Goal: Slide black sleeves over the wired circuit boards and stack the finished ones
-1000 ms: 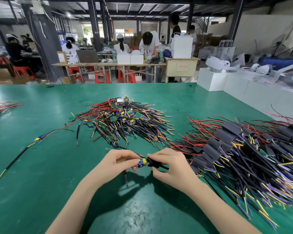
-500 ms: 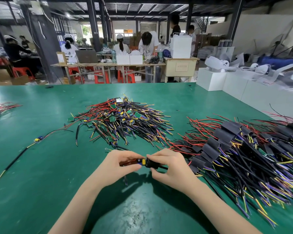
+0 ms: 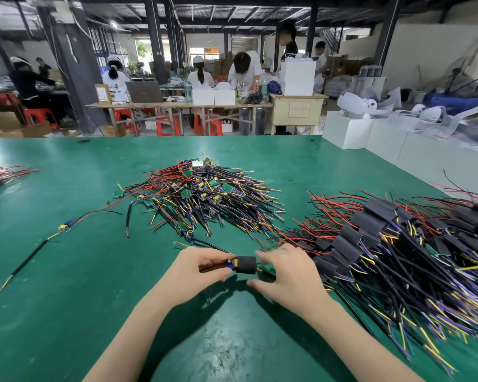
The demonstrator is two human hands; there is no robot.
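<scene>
Black tubular sleeve (image 3: pixel 245 266) half over board; left hand (image 3: pixel 202 268) fingers pinching board, right hand (image 3: pixel 284 274) fingers spread, loose.

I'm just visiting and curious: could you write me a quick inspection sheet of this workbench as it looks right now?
Surface: green mat, scuffed near the front edge.
Job's things: black sleeve partly over a board, its blue and yellow parts poking out left; unsleeved pile at centre; finished pile at right.
Clutter: one stray board with wires lying alone at left.
Hands: left hand pinches the board end; right hand is at the sleeve's right end, fingers loosely spread.
Cables: red, black, yellow and purple leads fan out of both piles.
Surroundings: white boxes at right; people at tables behind.
</scene>
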